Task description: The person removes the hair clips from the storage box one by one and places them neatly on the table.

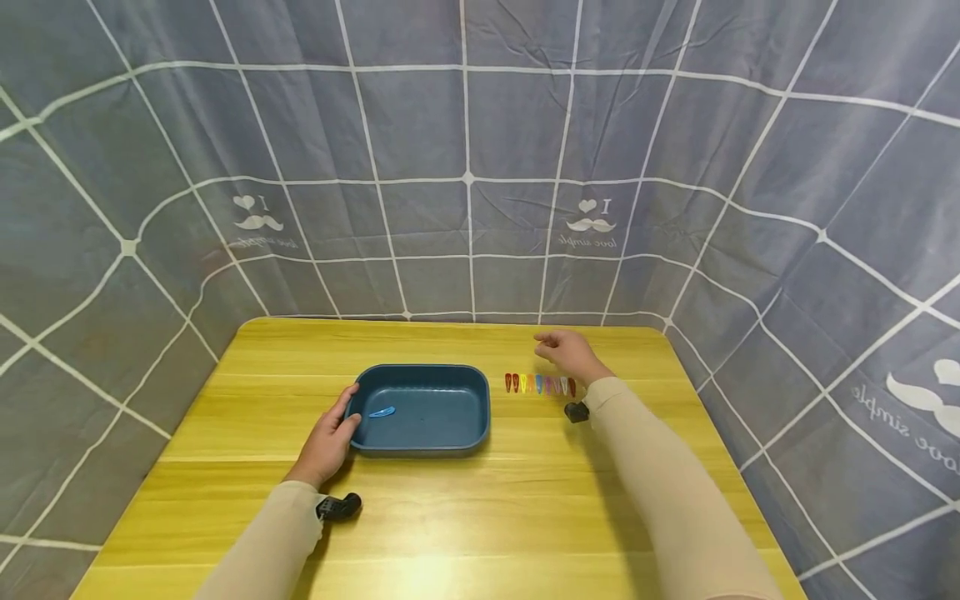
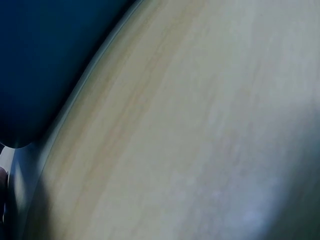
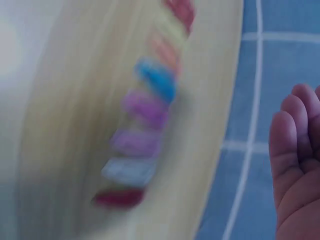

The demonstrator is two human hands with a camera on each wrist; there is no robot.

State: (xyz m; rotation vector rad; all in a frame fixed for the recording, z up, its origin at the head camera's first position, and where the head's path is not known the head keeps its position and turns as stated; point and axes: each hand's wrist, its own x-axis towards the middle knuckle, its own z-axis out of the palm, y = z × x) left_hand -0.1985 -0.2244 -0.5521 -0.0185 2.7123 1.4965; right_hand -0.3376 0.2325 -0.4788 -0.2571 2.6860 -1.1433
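A dark blue plastic basin sits on the table, and a blue snap hair clip lies inside it toward the left. My left hand grips the basin's left side, thumb at the rim. To the right of the basin stretches a row of several colourful snap hair clips, blurred in the right wrist view, among them a purple clip and a dark red end clip. Just beyond the row's right end hovers my right hand, fingers loosely bent, with nothing visible in it.
The yellow wood-grain table ends at the back and right against a grey curtain with white grid lines. A black wrist camera sticks out from the left sleeve, another camera from the right.
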